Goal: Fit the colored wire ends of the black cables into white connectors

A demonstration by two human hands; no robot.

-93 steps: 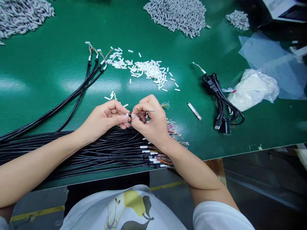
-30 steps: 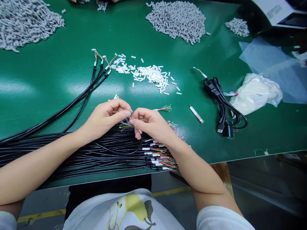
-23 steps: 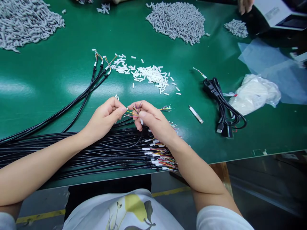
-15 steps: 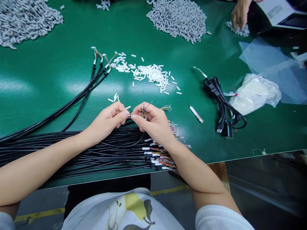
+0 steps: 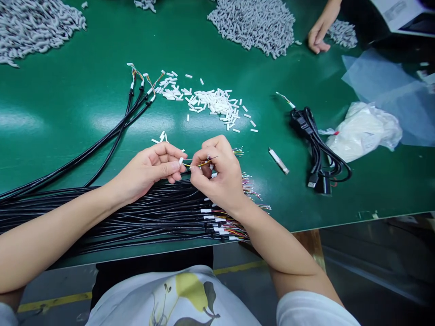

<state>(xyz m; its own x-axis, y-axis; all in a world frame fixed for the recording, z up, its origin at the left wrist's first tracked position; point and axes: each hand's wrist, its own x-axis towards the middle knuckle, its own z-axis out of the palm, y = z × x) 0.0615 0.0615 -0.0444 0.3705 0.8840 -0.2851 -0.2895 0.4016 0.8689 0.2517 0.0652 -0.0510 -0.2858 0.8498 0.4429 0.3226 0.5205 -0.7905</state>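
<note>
My left hand [image 5: 158, 166] pinches a small white connector [image 5: 181, 160] between thumb and fingertips. Thin coloured wires [image 5: 186, 165] run from it to my right hand [image 5: 219, 174], whose thumb and index finger are closed on them. One dark wire end sticks out past the right fingers. Beneath both hands lies a bundle of black cables [image 5: 136, 217], with stripped coloured wire ends [image 5: 249, 188] and white labels at its right. A few loose white connectors [image 5: 162, 136] rest just beyond my left hand.
Farther out is a heap of white connectors [image 5: 217, 103]. Finished-looking cables [image 5: 115, 129] lie left, a utility knife [image 5: 278, 160], a coiled USB cable [image 5: 311, 142] and a plastic bag [image 5: 365, 131] right. Grey piles [image 5: 253, 25] stand at the back, near another person's hand [image 5: 321, 34].
My hands have drawn slightly apart, so the white connector and wires between them now show. The other person's hand has moved left, off the small grey pile.
</note>
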